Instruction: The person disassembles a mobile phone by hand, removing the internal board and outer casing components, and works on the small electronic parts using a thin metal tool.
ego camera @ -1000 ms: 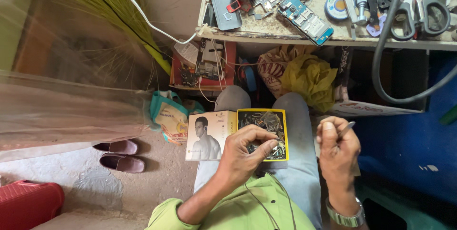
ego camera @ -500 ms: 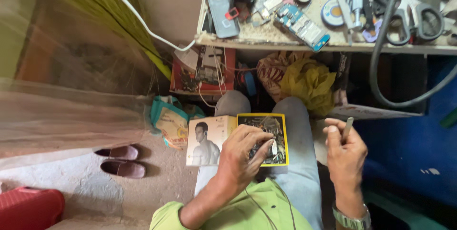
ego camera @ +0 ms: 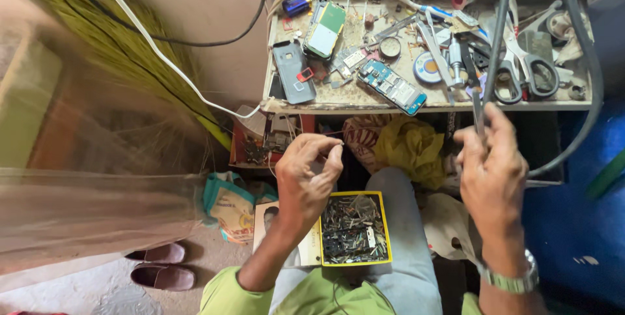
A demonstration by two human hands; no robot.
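Observation:
A yellow-rimmed box (ego camera: 323,227) of several small metal parts rests on my lap. Above it my left hand (ego camera: 305,181) is raised, with thumb and forefinger pinched on a tiny part (ego camera: 336,151) too small to identify. My right hand (ego camera: 493,173) is lifted near the workbench edge (ego camera: 364,108) and grips a thin dark metal tool (ego camera: 474,97) that points up toward the bench. A metal watch (ego camera: 513,280) sits on my right wrist.
The cluttered workbench holds a bare phone circuit board (ego camera: 391,85), a grey phone back (ego camera: 292,71), a phone with a green panel (ego camera: 325,29), scissors (ego camera: 527,61) and small tools. A black cable (ego camera: 500,25) hangs down. A yellow cloth (ego camera: 407,149) lies under the bench, shoes (ego camera: 160,268) on the floor.
My left hand has lifted out of the parts box with its fingers pinched. My right hand has risen toward the bench with the tool. The view has tilted up.

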